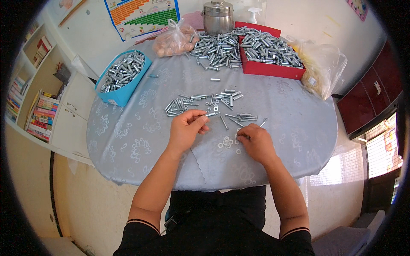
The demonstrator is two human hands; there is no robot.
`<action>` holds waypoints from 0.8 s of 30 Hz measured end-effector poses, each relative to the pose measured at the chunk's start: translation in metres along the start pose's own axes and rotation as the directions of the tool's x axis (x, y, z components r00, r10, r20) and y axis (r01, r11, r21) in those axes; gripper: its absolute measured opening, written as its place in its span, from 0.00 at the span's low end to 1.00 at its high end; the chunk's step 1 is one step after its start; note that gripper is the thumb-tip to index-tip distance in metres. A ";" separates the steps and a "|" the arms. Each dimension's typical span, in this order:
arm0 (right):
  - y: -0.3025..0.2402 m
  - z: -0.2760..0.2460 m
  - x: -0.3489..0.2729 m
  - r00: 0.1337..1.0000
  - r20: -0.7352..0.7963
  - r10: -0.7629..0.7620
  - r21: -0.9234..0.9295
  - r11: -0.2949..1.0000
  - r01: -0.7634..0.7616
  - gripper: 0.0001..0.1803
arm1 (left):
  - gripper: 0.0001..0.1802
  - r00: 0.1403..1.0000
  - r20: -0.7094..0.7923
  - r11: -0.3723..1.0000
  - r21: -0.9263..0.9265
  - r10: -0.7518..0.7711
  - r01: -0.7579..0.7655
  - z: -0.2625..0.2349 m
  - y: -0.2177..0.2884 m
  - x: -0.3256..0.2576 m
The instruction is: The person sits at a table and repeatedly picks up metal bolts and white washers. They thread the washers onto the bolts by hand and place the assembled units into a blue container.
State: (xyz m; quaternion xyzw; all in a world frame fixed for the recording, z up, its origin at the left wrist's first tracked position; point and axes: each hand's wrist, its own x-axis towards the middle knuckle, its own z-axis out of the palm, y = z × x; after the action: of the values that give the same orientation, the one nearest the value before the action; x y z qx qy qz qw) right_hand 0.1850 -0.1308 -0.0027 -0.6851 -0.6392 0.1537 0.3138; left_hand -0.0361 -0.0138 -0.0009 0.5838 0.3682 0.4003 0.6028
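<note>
Head view shows the left hand pinching one silver bolt between thumb and fingertips, just above the table. The right hand has its fingers curled down on the cloth, pressing on a small washer; whether it has really picked one up cannot be told.

Beside the right hand lie loose washers, maybe seven or eight little rings. Just past both hands sit loose bolts, about twenty or thirty, too many to count well.

Farther out there is one blue box full of bolts on the left, one red box full of bolts at the back, and one big pile between them. One metal pot and two plastic bags stand at the far edge of the round table.

Judging by these heaps, a lot seems left to do, and only a small bunch is out by the hands.
</note>
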 end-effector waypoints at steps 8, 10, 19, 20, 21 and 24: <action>-0.011 0.012 0.002 0.992 0.040 -0.122 0.091 0.989 0.118 0.07 | 0.11 1.000 -0.016 1.000 -0.012 -0.025 0.025 0.000 0.000 0.001; -0.010 0.012 0.004 0.998 -0.032 -0.049 0.096 0.994 0.052 0.07 | 0.12 0.999 0.007 0.999 -0.001 -0.049 0.049 0.000 0.001 0.000; -0.021 0.006 0.005 0.939 0.186 0.290 0.855 0.423 -0.300 0.06 | 0.13 0.964 0.138 0.974 0.015 -0.227 0.227 0.004 -0.003 -0.029; -0.022 0.006 0.006 0.940 0.201 0.275 0.865 0.402 -0.302 0.07 | 0.13 0.963 0.151 0.975 0.014 -0.222 0.223 0.004 -0.002 -0.029; -0.022 0.007 0.006 0.941 0.215 0.260 0.873 0.380 -0.305 0.07 | 0.13 0.962 0.164 0.976 0.012 -0.218 0.219 0.003 -0.001 -0.030; -0.023 0.011 0.006 0.937 0.250 0.244 0.880 0.345 -0.325 0.06 | 0.13 0.960 0.185 0.977 0.019 -0.211 0.211 0.003 0.000 -0.030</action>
State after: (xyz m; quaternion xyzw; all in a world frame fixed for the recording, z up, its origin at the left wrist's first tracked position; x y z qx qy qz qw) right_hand 0.1610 -0.1225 0.0046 -0.4956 -0.3327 0.5544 0.5800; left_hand -0.0455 -0.0425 -0.0018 0.5760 0.3703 0.2776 0.6739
